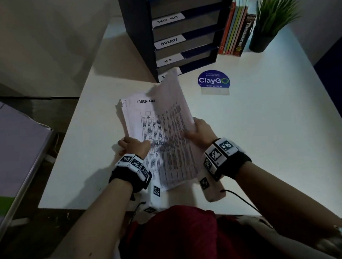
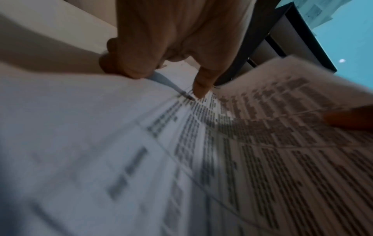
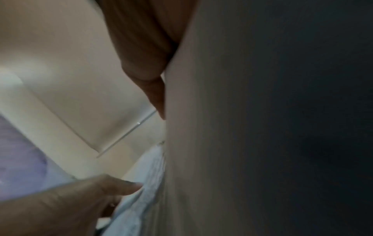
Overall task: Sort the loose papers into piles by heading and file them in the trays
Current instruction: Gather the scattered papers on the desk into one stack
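Observation:
A stack of printed papers (image 1: 136, 120) with tables is held above the white desk (image 1: 269, 131); its top sheet is headed "TASK LIST". My left hand (image 1: 133, 146) grips the stack's lower left edge, thumb on top (image 2: 199, 86). My right hand (image 1: 200, 133) pinches one loose sheet (image 1: 178, 128) and holds it tilted up off the stack; its blank back (image 3: 222, 127) fills the right wrist view. The dark blue tray unit (image 1: 178, 29) stands at the back with labels "TASK LIST" (image 1: 167, 19), "ADMIN" (image 1: 168, 41) and two more, the lowest partly hidden by the lifted sheet.
Upright books (image 1: 236, 30) and a potted plant (image 1: 270, 21) stand right of the trays. A blue round "ClayGo" sign (image 1: 213, 82) sits on the desk in front of them. The desk's left edge drops to the floor, with a purple-topped surface (image 1: 8, 143) beyond.

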